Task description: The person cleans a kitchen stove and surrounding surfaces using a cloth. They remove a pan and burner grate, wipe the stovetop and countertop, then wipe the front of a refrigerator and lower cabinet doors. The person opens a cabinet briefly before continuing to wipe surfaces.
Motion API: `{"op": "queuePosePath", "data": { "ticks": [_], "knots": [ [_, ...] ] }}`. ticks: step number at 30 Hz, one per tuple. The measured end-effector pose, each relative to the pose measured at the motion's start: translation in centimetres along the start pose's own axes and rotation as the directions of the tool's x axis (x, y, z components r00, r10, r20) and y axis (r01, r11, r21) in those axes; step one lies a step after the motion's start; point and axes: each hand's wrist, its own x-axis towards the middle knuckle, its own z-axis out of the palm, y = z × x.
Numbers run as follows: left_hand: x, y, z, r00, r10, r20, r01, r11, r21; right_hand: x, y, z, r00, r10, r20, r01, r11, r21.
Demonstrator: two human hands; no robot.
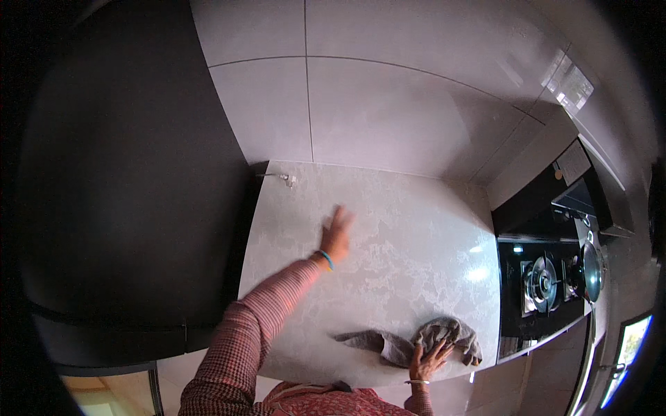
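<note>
A crumpled grey cloth point(447, 333) lies near the front edge of the mottled pale grey countertop point(406, 234), one end trailing left. My right hand point(429, 361) presses it down from the front, fingers spread over the fabric; a pale bangle circles that wrist. Farther back and to the left, my left hand point(337, 236) is stretched out over the counter, blurred, with nothing seen in it. Its fingers look partly apart, and a blue and yellow band is on its wrist. Whether the left hand touches the surface I cannot tell.
A tall dark appliance or cabinet point(140, 182) borders the counter's left side. At the back left corner lies a plug on a cord point(287, 180). To the right sit a black gas hob point(543, 283) and a pan point(592, 273). A tiled wall point(385, 114) rises behind.
</note>
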Motion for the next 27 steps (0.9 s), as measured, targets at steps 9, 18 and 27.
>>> {"op": "queuePosePath", "data": {
  "ticks": [9,18,27],
  "knots": [
    [7.6,-16.0,-10.5,0.953,-0.292,0.081,0.176,0.750,0.638,22.8,-10.0,3.7,0.943,-0.331,-0.036,0.320,0.931,-0.173],
    [7.5,-20.2,-12.3,0.954,-0.160,-0.255,0.225,0.942,0.249,30.9,-35.3,12.7,0.761,-0.642,0.097,0.648,0.747,-0.148],
    [4.6,-19.4,-16.4,0.595,-0.184,-0.782,0.161,0.981,-0.109,14.7,-58.1,24.8,0.128,-0.979,0.156,0.976,0.153,0.158]
  ]
}}
